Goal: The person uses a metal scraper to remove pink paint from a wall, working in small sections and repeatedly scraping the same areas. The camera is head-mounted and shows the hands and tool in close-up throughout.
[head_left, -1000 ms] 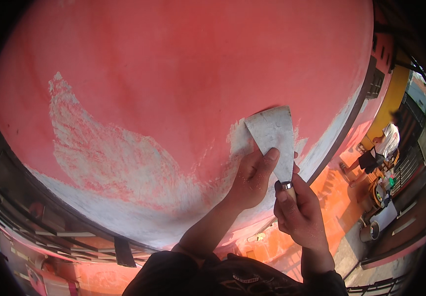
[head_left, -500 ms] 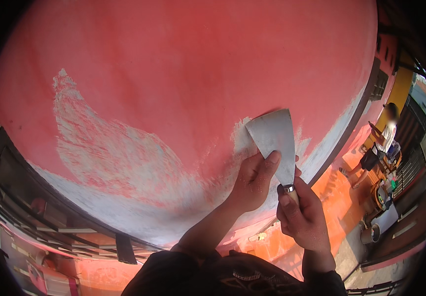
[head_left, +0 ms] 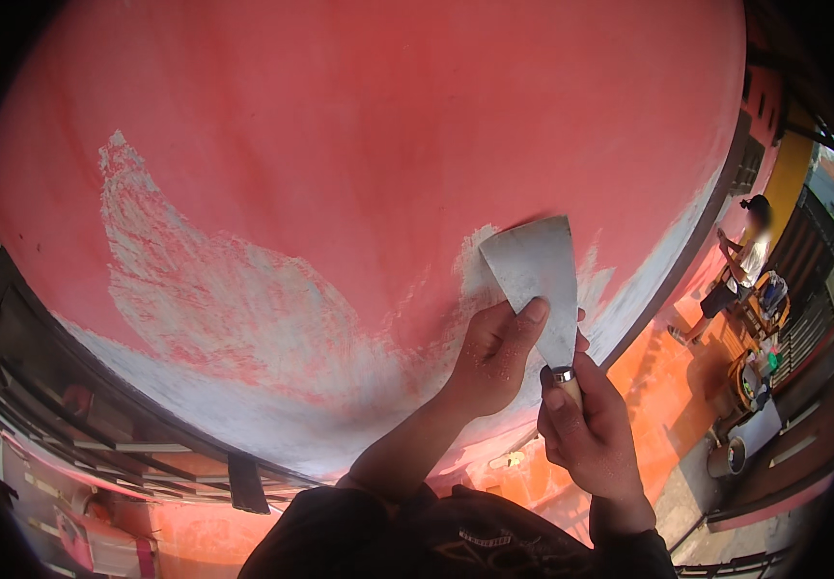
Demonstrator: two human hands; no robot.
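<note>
My right hand [head_left: 591, 439] was curled around the handle [head_left: 569, 388] of the scraper [head_left: 544, 275], its blade up at the red wall [head_left: 369, 145]; my left hand [head_left: 494, 359] pinched the blade, thumb in front. Below the wall, my dark shirt [head_left: 369, 540] bore pale print [head_left: 483, 537]. Right of the wall stood a cylindrical container [head_left: 722, 460], contents too small to tell.

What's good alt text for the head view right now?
The right hand grips a scraper by its handle and the left hand holds its blade, before a red wall with pale, patchy areas. Another person is at far right.
</note>
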